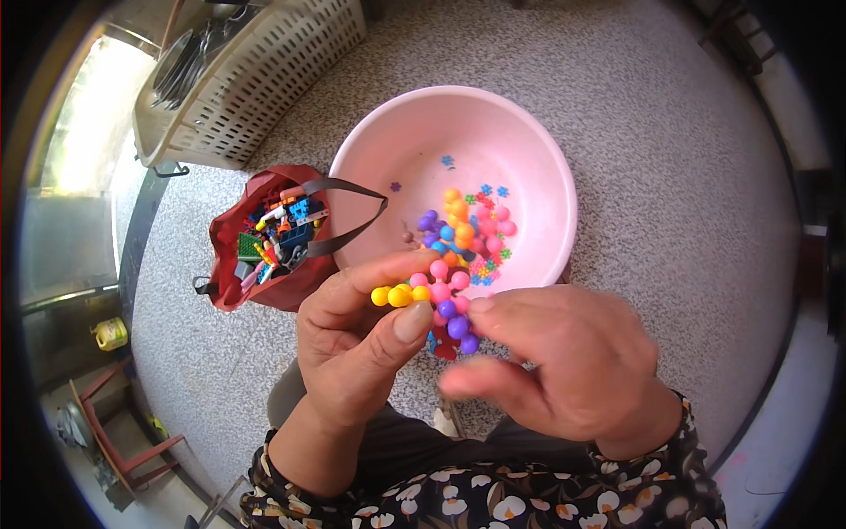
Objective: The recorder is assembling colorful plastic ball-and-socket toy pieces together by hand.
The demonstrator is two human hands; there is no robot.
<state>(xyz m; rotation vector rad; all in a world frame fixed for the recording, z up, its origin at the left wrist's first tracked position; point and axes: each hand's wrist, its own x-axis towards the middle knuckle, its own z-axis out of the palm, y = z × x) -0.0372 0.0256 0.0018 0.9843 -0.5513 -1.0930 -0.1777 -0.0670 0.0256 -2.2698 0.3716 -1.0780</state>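
My left hand (357,339) and my right hand (564,361) both pinch a small cluster of joined plastic ball pieces (439,301), yellow, pink, purple and red, held just over the near rim of a pink plastic basin (370,159). Inside the basin lies a loose pile of ball pieces (467,229) in orange, pink, blue and purple, with several tiny flower-shaped bits scattered around it. My right index finger is blurred below the cluster.
A red cloth bag (231,234) with dark straps stands open left of the basin, full of mixed building bricks. A beige slotted crate (264,79) holding metal utensils stands at the back left. All rest on a speckled stone counter (670,176).
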